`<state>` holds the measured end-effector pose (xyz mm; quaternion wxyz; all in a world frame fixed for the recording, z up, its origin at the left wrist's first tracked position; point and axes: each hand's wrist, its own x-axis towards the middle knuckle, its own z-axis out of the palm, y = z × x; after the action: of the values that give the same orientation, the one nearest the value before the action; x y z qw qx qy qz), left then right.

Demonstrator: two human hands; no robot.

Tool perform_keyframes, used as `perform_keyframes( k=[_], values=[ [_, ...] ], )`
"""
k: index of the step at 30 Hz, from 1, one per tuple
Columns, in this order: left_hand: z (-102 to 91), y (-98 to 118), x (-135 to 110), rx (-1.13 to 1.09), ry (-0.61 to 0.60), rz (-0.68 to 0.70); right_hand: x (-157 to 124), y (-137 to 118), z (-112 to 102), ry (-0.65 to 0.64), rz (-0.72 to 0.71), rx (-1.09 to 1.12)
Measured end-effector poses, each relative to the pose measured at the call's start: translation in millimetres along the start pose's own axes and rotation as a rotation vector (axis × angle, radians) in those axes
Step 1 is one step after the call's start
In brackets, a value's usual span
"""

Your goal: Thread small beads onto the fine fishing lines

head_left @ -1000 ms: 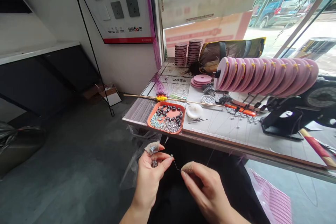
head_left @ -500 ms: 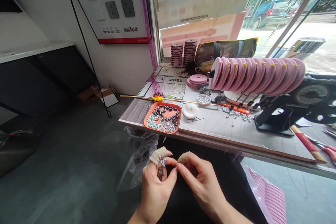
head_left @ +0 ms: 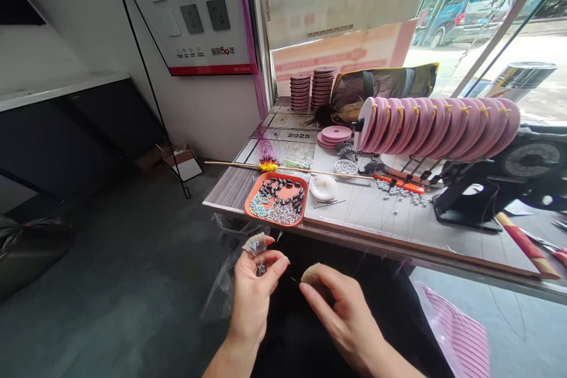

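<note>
My left hand (head_left: 254,295) is held below the table edge, its taped forefinger and thumb pinched on small metal beads (head_left: 259,269). Just to its right, my right hand (head_left: 341,319), also with a taped fingertip, pinches a thin line (head_left: 294,279) that runs between the two hands. Both hands hover over my dark lap, a short gap between them. On the table above them sits an orange tray (head_left: 256,192) with dark, silver and pale small parts.
A row of pink foam discs (head_left: 436,127) stands on a black winder (head_left: 469,204) at the right. Stacks of pink spools (head_left: 312,90), a white round disc (head_left: 323,187), a small bowl of beads (head_left: 346,168), a long stick (head_left: 239,163) and scattered beads lie on the table (head_left: 230,189).
My hands met fingertip to fingertip half a second ago and have since drawn slightly apart again, dropping a little lower. The view shifted slightly.
</note>
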<state>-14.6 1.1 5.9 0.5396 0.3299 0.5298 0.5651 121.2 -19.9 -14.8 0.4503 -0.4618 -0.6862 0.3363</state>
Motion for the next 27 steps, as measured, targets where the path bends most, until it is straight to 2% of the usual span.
perform_keyframes(
  k=[5,8,16,27],
  values=[
    [-0.4,-4,-4,-0.167,-0.139,-0.183,-2,0,-1,0.094,-0.032,-0.03],
    [0.0,-7,-8,-0.239,-0.163,-0.282,-2,1,-2,0.125,-0.051,-0.063],
    [2.7,-15,-9,-0.099,-0.139,-0.172,-2,2,1,0.075,-0.04,-0.035],
    [1.9,-15,-9,-0.255,-0.139,-0.276,-1,1,3,0.063,-0.023,-0.011]
  ],
)
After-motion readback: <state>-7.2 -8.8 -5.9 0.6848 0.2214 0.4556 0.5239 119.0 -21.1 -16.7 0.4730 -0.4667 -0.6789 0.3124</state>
